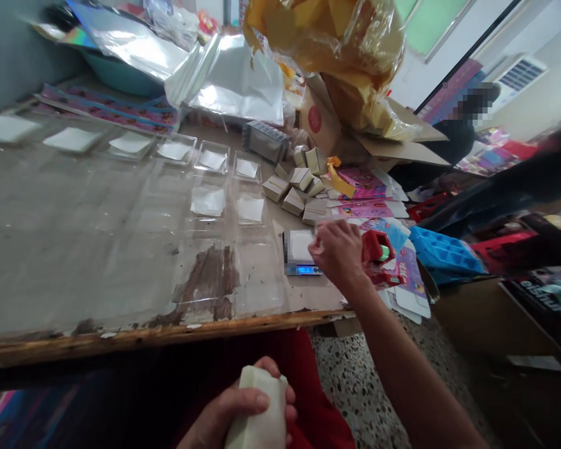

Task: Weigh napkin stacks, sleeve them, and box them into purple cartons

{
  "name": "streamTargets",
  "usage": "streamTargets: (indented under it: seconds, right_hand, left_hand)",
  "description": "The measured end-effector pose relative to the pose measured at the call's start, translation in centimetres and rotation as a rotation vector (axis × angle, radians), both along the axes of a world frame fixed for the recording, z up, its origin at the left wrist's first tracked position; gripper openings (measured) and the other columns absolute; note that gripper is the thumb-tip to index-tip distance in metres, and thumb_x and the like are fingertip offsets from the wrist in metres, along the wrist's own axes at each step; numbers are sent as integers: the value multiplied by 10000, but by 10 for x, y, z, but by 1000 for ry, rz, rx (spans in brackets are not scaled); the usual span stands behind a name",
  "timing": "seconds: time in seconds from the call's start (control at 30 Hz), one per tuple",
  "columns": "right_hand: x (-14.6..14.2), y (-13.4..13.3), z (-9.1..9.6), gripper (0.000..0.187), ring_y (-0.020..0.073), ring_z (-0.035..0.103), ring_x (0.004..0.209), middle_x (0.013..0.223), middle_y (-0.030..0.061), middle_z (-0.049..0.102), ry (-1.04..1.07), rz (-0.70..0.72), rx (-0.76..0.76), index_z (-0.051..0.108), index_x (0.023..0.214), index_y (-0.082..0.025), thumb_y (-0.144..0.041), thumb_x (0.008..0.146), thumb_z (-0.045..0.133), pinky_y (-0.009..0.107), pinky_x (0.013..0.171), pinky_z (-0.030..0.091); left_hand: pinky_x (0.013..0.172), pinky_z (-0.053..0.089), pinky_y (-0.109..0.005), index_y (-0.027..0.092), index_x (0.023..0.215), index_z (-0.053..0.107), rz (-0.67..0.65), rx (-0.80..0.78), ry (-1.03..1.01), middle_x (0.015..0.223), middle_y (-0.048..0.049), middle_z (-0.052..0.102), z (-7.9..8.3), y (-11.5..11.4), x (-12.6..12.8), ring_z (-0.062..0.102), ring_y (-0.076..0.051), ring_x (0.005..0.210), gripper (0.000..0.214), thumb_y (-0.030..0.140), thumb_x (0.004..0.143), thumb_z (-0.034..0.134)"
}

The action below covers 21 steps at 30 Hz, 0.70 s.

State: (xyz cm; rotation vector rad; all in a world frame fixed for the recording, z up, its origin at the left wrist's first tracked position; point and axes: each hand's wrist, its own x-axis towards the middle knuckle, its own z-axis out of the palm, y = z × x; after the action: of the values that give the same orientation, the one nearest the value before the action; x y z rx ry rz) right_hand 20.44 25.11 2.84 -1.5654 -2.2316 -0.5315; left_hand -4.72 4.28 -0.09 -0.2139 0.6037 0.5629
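Observation:
Low in the head view, my left hand (234, 405) is wrapped round a thick stack of white paper slips (262, 408), the thumb lying across its face. My right hand (339, 249) is curled closed at the right side of a small digital scale (292, 269) with a lit blue display. White slips (302, 246) lie on the scale's plate, close against the fingers. Whatever those fingers hold is hidden. Clear plastic trays (259, 296) stand in rows to the left, several with white slips (251, 211) in them.
Banded blocks of cards (292, 201) are heaped behind the scale. A red tape dispenser (378, 249) sits on printed cartons (409, 280) at the right. Beyond are an open cardboard box (325, 118) with yellow wrapping (336, 37), and silvery plastic film (236, 81). The worn wooden table edge (135, 329) runs in front.

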Motion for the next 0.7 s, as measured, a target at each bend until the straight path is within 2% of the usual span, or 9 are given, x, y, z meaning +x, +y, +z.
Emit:
streamTargets:
  seconds: [0.07, 0.2, 0.4, 0.7]
  right_hand:
    - [-6, 7, -9, 67, 263, 577, 919, 893, 86, 740, -157, 85, -138, 624, 771, -200, -133, 777, 618, 405, 886, 334]
    - [-10, 6, -21, 65, 239, 573, 832, 802, 66, 727, -191, 128, -270, 603, 750, -199, -176, 783, 654, 387, 864, 282]
    - [-11, 0, -22, 70, 217, 585, 750, 755, 42, 712, -173, 86, -313, 601, 760, -200, -210, 817, 641, 372, 824, 255]
    - [-7, -3, -17, 87, 233, 622, 856, 857, 39, 754, -57, 111, -316, 698, 855, -212, -291, 845, 664, 400, 896, 270]
  left_hand:
    - [962, 502, -416, 196, 1241, 597, 12, -23, 34, 1085, -137, 722, 2, 2, -1, 680, -325, 1098, 519, 214, 750, 764]
    - [955, 502, -427, 184, 1351, 480, 39, -30, 59, 1077, -136, 718, -6, 4, -1, 700, -299, 1046, 606, 187, 792, 714]
    - [883, 525, -427, 201, 1170, 525, 19, 35, -18, 1035, -129, 719, -19, 11, 0, 710, -285, 969, 470, 161, 754, 739]
    - [870, 542, -451, 182, 1144, 562, 67, 97, 41, 1066, -154, 734, -15, 11, 6, 724, -284, 942, 436, 161, 746, 738]
